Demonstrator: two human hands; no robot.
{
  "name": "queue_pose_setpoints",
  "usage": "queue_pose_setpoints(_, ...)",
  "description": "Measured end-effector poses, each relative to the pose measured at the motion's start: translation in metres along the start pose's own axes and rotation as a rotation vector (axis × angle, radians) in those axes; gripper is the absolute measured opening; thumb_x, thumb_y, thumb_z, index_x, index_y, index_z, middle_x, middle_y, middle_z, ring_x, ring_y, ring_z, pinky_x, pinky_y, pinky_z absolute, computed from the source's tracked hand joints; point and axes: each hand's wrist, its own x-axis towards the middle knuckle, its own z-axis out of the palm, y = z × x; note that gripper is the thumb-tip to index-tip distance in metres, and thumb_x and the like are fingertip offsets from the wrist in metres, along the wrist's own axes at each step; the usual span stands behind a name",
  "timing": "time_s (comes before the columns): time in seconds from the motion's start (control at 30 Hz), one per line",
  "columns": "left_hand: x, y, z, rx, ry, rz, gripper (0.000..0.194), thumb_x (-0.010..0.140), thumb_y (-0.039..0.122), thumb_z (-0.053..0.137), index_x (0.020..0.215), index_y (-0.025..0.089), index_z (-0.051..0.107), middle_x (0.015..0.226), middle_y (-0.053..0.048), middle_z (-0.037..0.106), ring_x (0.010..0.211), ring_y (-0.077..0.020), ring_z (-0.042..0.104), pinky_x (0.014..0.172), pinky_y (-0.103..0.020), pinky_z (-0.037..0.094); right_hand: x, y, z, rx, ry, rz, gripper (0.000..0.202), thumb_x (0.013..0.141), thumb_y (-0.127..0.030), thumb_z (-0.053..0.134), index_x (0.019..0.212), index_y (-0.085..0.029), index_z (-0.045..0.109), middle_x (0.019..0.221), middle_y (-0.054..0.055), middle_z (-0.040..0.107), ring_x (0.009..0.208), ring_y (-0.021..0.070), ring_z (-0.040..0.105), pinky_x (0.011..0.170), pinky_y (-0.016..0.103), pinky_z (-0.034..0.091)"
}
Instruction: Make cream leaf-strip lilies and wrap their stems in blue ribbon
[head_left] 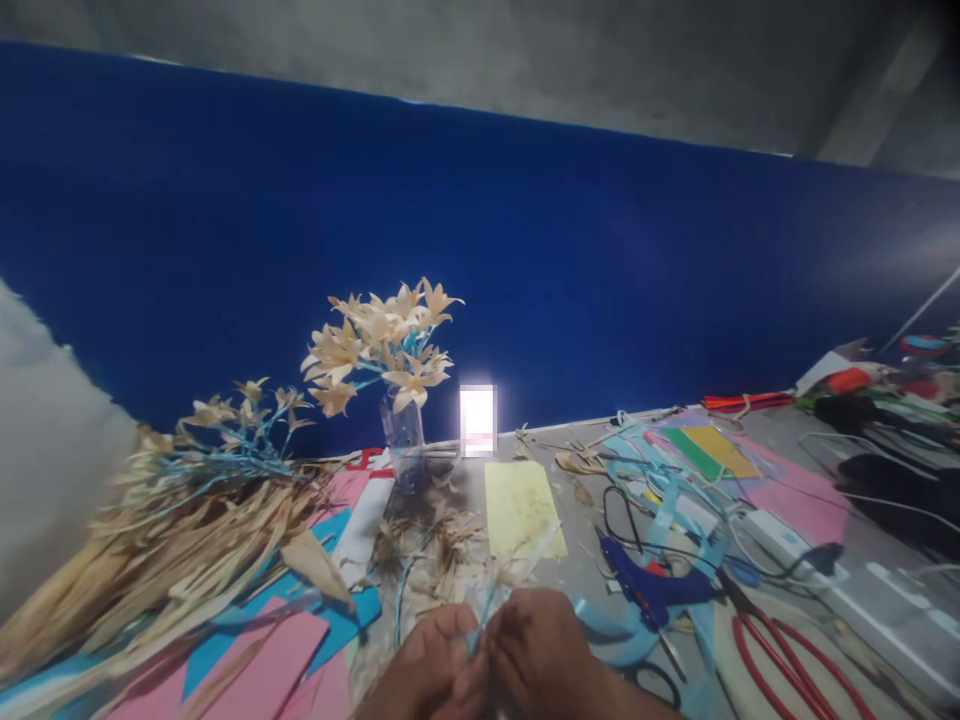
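Low over the counter, the left hand has its grip pinched on a thin blue stem, which slants up between the two hands towards a pale, blurred flower. The right hand is curled close alongside; its fingertips are hidden, so I cannot tell whether that grip is clamped on the stem. Yellow paper lies just beyond, a blue glue gun and red-handled scissors to the right, dried husks to the left
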Motion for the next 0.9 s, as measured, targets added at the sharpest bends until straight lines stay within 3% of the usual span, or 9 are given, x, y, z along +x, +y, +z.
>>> queue_pose_setpoints(0.1, 0.004, -0.005, -0.007, -0.016, -0.031, -0.021, 0.034, 0.076, 0.037, 0.082, 0.071, 0.016, 0.056, 0.055, 0.004, 0.049, 0.037, 0.001, 0.029, 0.038, -0.01, 0.018, 0.004, 0.002, -0.008, -0.136, 0.029, 0.049, 0.045, 0.097, -0.041, 0.043, 0.061, -0.021, 0.062, 0.053, 0.002, 0.058, 0.046, 0.0133, 0.045, 0.05, 0.027, 0.029)
queue_pose_setpoints(0.23, 0.006, -0.012, -0.01, 0.036, -0.06, -0.025, 0.039, 0.071, 0.041, 0.086, 0.07, 0.016, 0.055, 0.051, 0.003, 0.048, 0.039, -0.0005, 0.032, 0.04, -0.01, 0.024, 0.009, -0.002, -0.013, -0.148, 0.03, 0.002, 0.029, 0.084, -0.034, 0.058, 0.058, -0.021, 0.056, 0.052, -0.001, 0.055, 0.046, 0.0117, 0.038, 0.047, 0.026, 0.024)
queue_pose_setpoints(0.33, 0.003, -0.013, -0.006, 0.065, -0.06, -0.035, 0.032, 0.077, 0.037, 0.082, 0.075, 0.016, 0.057, 0.053, 0.003, 0.051, 0.037, -0.0002, 0.031, 0.039, -0.011, 0.023, 0.008, -0.009, -0.015, -0.143, 0.038, -0.013, 0.019, 0.082, -0.028, 0.055, 0.064, -0.021, 0.06, 0.055, -0.001, 0.056, 0.048, 0.0122, 0.04, 0.048, 0.025, 0.025)
queue_pose_setpoints(0.47, 0.001, -0.014, 0.004, 0.016, -0.075, -0.034, 0.028, 0.079, 0.034, 0.079, 0.078, 0.017, 0.057, 0.057, 0.003, 0.053, 0.033, 0.0012, 0.027, 0.035, -0.012, 0.02, 0.004, -0.012, -0.015, -0.188, 0.045, -0.072, 0.022, 0.087, -0.028, 0.049, 0.07, -0.022, 0.061, 0.061, 0.001, 0.061, 0.052, 0.0132, 0.046, 0.05, 0.026, 0.026)
queue_pose_setpoints(0.63, 0.003, -0.015, 0.011, -0.007, -0.145, -0.052, 0.026, 0.084, 0.033, 0.073, 0.074, 0.016, 0.056, 0.044, 0.008, 0.04, 0.029, -0.0006, 0.024, 0.032, -0.013, 0.022, 0.003, -0.009, -0.014, -0.309, 0.033, -0.192, 0.023, 0.087, -0.025, 0.051, 0.066, -0.021, 0.057, 0.055, -0.002, 0.057, 0.047, 0.0113, 0.041, 0.051, 0.026, 0.028)
queue_pose_setpoints(0.9, 0.003, -0.017, 0.014, -0.026, -0.138, -0.077, 0.022, 0.085, 0.031, 0.072, 0.078, 0.015, 0.059, 0.045, 0.009, 0.04, 0.03, 0.0002, 0.022, 0.032, -0.011, 0.022, 0.003, -0.021, -0.02, -0.403, -0.017, -0.067, 0.015, 0.079, -0.025, 0.061, 0.065, -0.019, 0.057, 0.058, -0.002, 0.059, 0.05, 0.011, 0.047, 0.048, 0.025, 0.025)
